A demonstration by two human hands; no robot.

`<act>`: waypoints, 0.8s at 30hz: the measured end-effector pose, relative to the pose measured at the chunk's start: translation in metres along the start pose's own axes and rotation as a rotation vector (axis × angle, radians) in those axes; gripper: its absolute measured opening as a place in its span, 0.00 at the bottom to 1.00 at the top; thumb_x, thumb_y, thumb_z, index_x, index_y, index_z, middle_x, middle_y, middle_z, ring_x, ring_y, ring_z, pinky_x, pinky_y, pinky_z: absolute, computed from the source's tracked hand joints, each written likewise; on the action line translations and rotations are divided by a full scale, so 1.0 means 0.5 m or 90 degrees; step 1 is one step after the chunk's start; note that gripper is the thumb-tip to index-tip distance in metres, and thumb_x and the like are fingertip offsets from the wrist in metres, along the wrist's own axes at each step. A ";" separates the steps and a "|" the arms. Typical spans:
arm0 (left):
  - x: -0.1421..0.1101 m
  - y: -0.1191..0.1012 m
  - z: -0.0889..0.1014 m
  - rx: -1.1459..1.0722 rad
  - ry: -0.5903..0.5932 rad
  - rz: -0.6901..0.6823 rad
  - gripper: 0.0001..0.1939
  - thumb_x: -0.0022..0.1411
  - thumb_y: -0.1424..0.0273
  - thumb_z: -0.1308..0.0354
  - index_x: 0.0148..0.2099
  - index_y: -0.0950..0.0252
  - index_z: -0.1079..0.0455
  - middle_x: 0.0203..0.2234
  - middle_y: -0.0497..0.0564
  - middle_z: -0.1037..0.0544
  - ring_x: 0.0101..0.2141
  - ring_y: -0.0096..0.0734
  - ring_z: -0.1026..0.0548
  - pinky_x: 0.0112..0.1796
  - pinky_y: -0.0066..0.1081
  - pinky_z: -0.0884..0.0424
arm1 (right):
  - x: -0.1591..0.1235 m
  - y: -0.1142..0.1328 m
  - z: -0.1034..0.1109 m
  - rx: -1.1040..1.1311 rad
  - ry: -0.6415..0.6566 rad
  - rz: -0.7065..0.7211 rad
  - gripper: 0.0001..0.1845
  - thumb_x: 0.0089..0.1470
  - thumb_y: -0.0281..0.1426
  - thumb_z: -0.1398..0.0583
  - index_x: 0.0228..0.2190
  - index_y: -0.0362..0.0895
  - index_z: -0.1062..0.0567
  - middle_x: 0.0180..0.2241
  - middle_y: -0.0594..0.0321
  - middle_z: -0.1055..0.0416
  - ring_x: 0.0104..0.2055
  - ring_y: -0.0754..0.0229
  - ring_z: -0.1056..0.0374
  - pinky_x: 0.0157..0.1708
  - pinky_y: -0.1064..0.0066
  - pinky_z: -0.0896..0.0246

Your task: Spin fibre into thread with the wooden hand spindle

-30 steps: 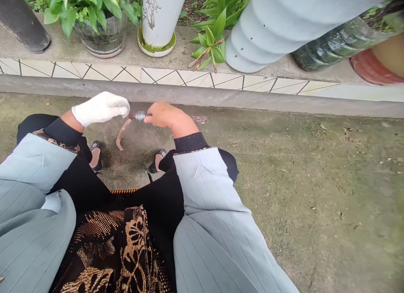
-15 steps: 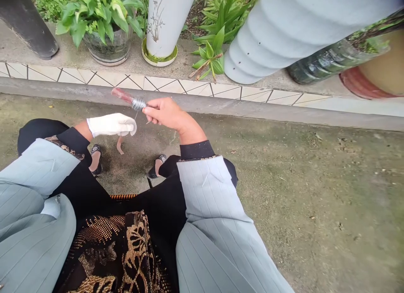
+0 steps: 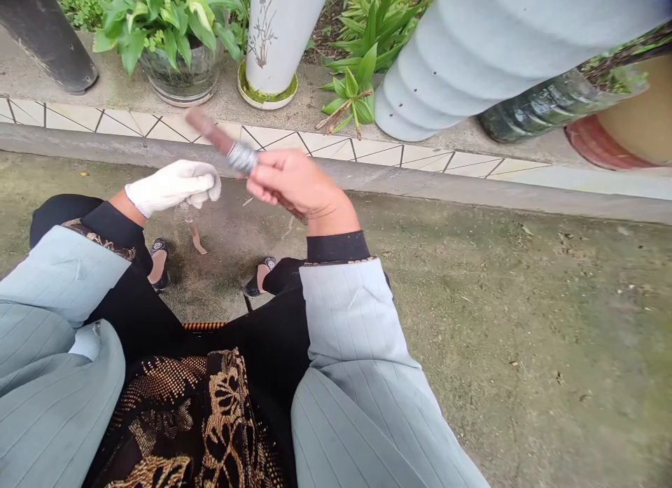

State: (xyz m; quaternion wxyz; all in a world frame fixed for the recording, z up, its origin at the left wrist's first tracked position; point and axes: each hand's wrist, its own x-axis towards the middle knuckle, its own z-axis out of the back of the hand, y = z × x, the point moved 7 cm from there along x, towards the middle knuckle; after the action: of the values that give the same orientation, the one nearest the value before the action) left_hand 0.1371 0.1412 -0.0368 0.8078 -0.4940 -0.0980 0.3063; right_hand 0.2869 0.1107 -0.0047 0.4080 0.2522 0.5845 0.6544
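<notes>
In my bare right hand (image 3: pixel 294 187) is a reddish-brown stick, blurred by motion, its far end (image 3: pixel 210 132) pointing up and left. A coil of silver wire (image 3: pixel 242 157) is wound around the stick just beyond my fingers. My left hand (image 3: pixel 176 185), in a white knitted glove, is closed a short way to the left, apart from the coil. What lies inside its curled fingers is hidden. Below the glove, thin pale loops (image 3: pixel 183 211) show faintly, too fine to identify. A brownish strip (image 3: pixel 197 240) appears just under them.
Ahead runs a low ledge edged with tiles (image 3: pixel 231 129). On it stand a leafy potted plant (image 3: pixel 181 71), a white vase (image 3: pixel 278 40) in a green-rimmed saucer, a large ribbed pale pot (image 3: pixel 462 54) and a dark plastic container (image 3: pixel 551 99). Concrete ground (image 3: pixel 498 320) spreads below.
My right hand has moved slightly right and nearer with the stick, which is now tilted more steeply. My left hand has shifted left and up, widening the gap between them.
</notes>
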 end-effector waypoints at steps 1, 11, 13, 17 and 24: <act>0.001 -0.001 -0.002 -0.023 0.002 0.002 0.24 0.67 0.52 0.54 0.38 0.69 0.31 0.26 0.53 0.26 0.21 0.22 0.34 0.23 0.23 0.37 | -0.003 -0.003 0.038 0.031 -0.115 0.010 0.19 0.59 0.46 0.44 0.29 0.43 0.31 0.21 0.68 0.36 0.21 0.70 0.43 0.21 0.77 0.48; 0.001 -0.029 -0.027 -0.075 0.107 0.029 0.24 0.61 0.50 0.44 0.32 0.69 0.28 0.26 0.55 0.25 0.21 0.22 0.35 0.23 0.24 0.38 | 0.022 -0.106 0.060 -0.508 -0.128 -0.282 0.12 0.57 0.36 0.42 0.31 0.39 0.26 0.28 0.53 0.28 0.34 0.55 0.33 0.33 0.67 0.41; 0.001 -0.019 -0.015 -0.048 0.072 0.032 0.23 0.61 0.52 0.44 0.33 0.70 0.27 0.27 0.55 0.25 0.22 0.22 0.34 0.24 0.25 0.38 | 0.016 -0.120 0.000 -0.503 0.109 -0.327 0.10 0.55 0.34 0.40 0.26 0.40 0.26 0.24 0.57 0.30 0.28 0.60 0.35 0.29 0.69 0.43; 0.003 0.004 0.015 0.001 -0.027 0.031 0.19 0.62 0.57 0.45 0.34 0.70 0.28 0.24 0.52 0.26 0.22 0.21 0.34 0.25 0.23 0.38 | -0.017 -0.072 -0.087 -0.210 0.384 -0.178 0.09 0.53 0.34 0.39 0.25 0.41 0.28 0.19 0.68 0.35 0.21 0.69 0.42 0.22 0.75 0.49; 0.009 0.004 -0.021 -0.030 0.029 0.031 0.17 0.63 0.60 0.47 0.34 0.69 0.28 0.26 0.51 0.26 0.22 0.21 0.33 0.26 0.23 0.36 | -0.011 -0.034 0.094 0.199 -0.314 0.014 0.10 0.60 0.35 0.46 0.30 0.42 0.32 0.21 0.69 0.40 0.19 0.70 0.47 0.18 0.76 0.54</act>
State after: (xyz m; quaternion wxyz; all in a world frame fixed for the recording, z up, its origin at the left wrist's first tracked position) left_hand 0.1450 0.1368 -0.0445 0.7904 -0.5218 -0.0745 0.3120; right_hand 0.3318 0.1322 -0.0116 0.4867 0.4703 0.5585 0.4796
